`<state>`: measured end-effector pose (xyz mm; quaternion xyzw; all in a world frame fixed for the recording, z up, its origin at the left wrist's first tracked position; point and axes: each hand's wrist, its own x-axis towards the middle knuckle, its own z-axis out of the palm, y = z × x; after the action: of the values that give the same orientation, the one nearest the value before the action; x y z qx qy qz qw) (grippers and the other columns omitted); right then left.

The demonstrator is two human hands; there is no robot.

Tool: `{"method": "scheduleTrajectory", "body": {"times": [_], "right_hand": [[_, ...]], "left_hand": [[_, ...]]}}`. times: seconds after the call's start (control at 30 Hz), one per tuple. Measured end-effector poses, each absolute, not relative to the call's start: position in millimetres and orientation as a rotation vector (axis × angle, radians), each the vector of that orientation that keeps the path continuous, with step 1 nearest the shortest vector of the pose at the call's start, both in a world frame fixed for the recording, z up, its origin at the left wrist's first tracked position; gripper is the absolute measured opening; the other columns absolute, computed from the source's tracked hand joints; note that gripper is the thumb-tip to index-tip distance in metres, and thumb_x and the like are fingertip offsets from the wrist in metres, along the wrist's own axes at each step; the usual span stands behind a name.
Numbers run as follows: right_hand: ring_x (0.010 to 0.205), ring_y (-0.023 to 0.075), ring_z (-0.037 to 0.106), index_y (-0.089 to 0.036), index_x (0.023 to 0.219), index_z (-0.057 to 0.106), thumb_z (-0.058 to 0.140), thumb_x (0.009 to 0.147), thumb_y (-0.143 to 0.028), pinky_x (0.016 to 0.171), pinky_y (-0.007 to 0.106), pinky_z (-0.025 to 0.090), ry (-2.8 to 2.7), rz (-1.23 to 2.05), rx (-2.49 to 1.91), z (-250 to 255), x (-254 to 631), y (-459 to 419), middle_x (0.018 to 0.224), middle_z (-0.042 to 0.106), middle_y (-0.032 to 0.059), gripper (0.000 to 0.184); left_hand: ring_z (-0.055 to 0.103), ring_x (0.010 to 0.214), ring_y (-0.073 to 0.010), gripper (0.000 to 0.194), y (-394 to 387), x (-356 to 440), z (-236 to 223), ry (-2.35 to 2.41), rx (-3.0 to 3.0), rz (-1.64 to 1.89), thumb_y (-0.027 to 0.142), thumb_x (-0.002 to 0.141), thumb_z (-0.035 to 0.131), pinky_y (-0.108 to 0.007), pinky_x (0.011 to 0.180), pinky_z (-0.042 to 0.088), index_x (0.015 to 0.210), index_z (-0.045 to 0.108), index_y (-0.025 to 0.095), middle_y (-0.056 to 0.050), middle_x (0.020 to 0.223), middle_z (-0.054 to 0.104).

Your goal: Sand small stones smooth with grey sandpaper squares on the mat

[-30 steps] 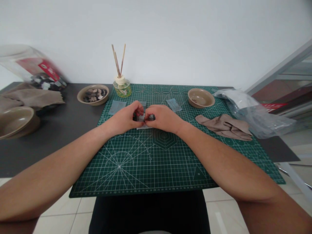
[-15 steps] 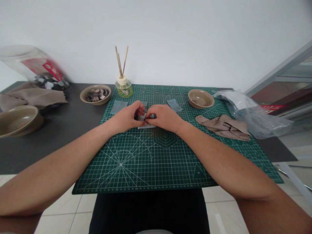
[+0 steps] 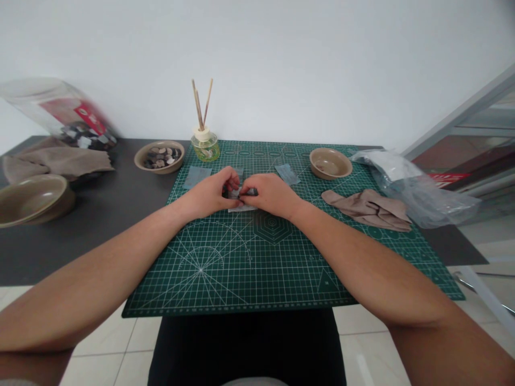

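**Both hands pinched on a small piece at mat centre**

My fingertips (image 3: 240,196) meet over a small dark piece (image 3: 250,191), and that's where it all is right now. My left hand (image 3: 211,194) curls in from nine o'clock, thumb and forefinger closed down on the near end. My right hand (image 3: 270,195) comes from three o'clock, fingers nipped tight on the other end. Under them lies a pale sheet (image 3: 240,208), flat on the green mat (image 3: 257,252), and the piece sits on it, just beyond the mat's middle.

I judge the piece light and stiff, small enough to slip, so the edges are the place to grip, fingertips only. The sheet looks thin and limp; I'd expect it to slide if nudged.

Outward now: grey patches (image 3: 196,176) at eleven o'clock and one o'clock. A reed diffuser (image 3: 205,146) at twelve. A bowl of stones (image 3: 160,156) further at ten, an empty bowl (image 3: 330,163) at two. A tan cloth (image 3: 368,209) at three, a plastic bag (image 3: 418,190) beyond it.
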<state>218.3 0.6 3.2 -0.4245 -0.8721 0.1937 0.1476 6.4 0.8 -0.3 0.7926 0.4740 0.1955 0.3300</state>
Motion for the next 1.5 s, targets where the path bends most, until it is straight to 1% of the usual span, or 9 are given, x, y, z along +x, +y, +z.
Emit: {"method": "scheduleTrajectory", "body": {"times": [0.13, 0.33, 0.6, 0.73, 0.9, 1.03, 1.17, 1.33, 1.5], "right_hand": [[0.096, 0.0209, 0.071, -0.018, 0.097, 0.086, 0.077, 0.095, -0.021, 0.088, 0.031, 0.044, -2.567, 0.558, -1.154, 3.9, 219.7, 1.5, 0.102, 0.084, 0.006, 0.01], [0.091, 0.0212, 0.068, -0.018, 0.094, 0.086, 0.078, 0.09, -0.019, 0.083, 0.031, 0.042, -2.581, 0.495, -1.178, 4.5, 226.0, 4.8, 0.096, 0.081, 0.0062, 0.009], [0.094, 0.0202, 0.068, -0.018, 0.095, 0.086, 0.076, 0.094, -0.019, 0.087, 0.031, 0.044, -2.53, 0.525, -1.189, 3.5, 220.6, 3.3, 0.1, 0.08, 0.0068, 0.01], [0.089, 0.019, 0.066, -0.018, 0.091, 0.085, 0.077, 0.091, -0.018, 0.084, 0.03, 0.043, -2.54, 0.587, -1.163, 6.6, 223.6, 2.4, 0.095, 0.078, 0.0052, 0.008], [0.084, 0.0186, 0.063, -0.018, 0.086, 0.082, 0.078, 0.087, -0.017, 0.081, 0.031, 0.041, -2.535, 0.578, -1.17, 7.6, 226.4, 2.2, 0.091, 0.076, 0.0041, 0.005], [0.087, 0.0195, 0.062, -0.018, 0.087, 0.08, 0.076, 0.089, -0.019, 0.081, 0.031, 0.04, -2.504, 0.542, -1.215, 4.2, 224.2, 2.2, 0.094, 0.075, 0.0053, 0.005], [0.092, 0.0204, 0.064, -0.017, 0.091, 0.081, 0.075, 0.092, -0.018, 0.085, 0.031, 0.042, -2.472, 0.546, -1.227, 1.6, 220.9, 3.6, 0.097, 0.076, 0.006, 0.007], [0.094, 0.0194, 0.066, -0.016, 0.093, 0.082, 0.076, 0.093, -0.017, 0.089, 0.031, 0.043, -2.501, 0.591, -1.165, 1.0, 220.5, 6.8, 0.099, 0.077, 0.0056, 0.006], [0.087, 0.018, 0.063, -0.017, 0.086, 0.078, 0.077, 0.089, -0.017, 0.084, 0.03, 0.041, -2.524, 0.638, -1.127, 5.0, 222.8, 5.1, 0.094, 0.074, 0.0036, 0.003]], "left_hand": [[0.064, 0.088, -0.0222, 0.043, 1.0, 6.9, -0.6, 1.245, 2.073, 0.515, 0.041, 0.072, 0.08, -0.036, 0.079, 0.048, 0.101, 0.055, 0.025, -0.001, 0.098, 0.066], [0.064, 0.088, -0.0226, 0.043, -0.6, 7.3, 0.8, 1.268, 2.087, 0.498, 0.042, 0.073, 0.081, -0.036, 0.081, 0.049, 0.102, 0.056, 0.025, -0.001, 0.097, 0.066], [0.065, 0.09, -0.0219, 0.043, 1.3, 6.6, -1.7, 1.258, 2.085, 0.508, 0.041, 0.073, 0.083, -0.035, 0.081, 0.05, 0.101, 0.055, 0.025, 0.0, 0.097, 0.066], [0.065, 0.091, -0.022, 0.045, 1.2, 6.0, -0.5, 1.242, 2.065, 0.506, 0.042, 0.072, 0.084, -0.035, 0.08, 0.051, 0.101, 0.055, 0.025, -0.001, 0.098, 0.066], [0.064, 0.088, -0.0212, 0.043, 0.6, 5.3, 1.3, 1.269, 2.075, 0.488, 0.042, 0.073, 0.083, -0.034, 0.077, 0.05, 0.102, 0.056, 0.024, 0.0, 0.097, 0.066], [0.064, 0.089, -0.0211, 0.042, 0.3, 6.0, 2.5, 1.271, 2.087, 0.481, 0.042, 0.074, 0.081, -0.033, 0.077, 0.049, 0.102, 0.056, 0.024, -0.001, 0.099, 0.067], [0.065, 0.09, -0.0218, 0.043, 0.0, 6.7, 3.6, 1.256, 2.083, 0.471, 0.044, 0.074, 0.081, -0.034, 0.078, 0.049, 0.103, 0.056, 0.024, -0.002, 0.1, 0.067], [0.064, 0.089, -0.0215, 0.042, 0.5, 5.8, 1.9, 1.247, 2.081, 0.489, 0.044, 0.075, 0.081, -0.034, 0.078, 0.05, 0.102, 0.056, 0.024, -0.002, 0.1, 0.067], [0.065, 0.09, -0.022, 0.042, 1.1, 5.0, 1.5, 1.235, 2.084, 0.493, 0.043, 0.074, 0.082, -0.035, 0.079, 0.051, 0.101, 0.056, 0.024, -0.001, 0.099, 0.068]]}}
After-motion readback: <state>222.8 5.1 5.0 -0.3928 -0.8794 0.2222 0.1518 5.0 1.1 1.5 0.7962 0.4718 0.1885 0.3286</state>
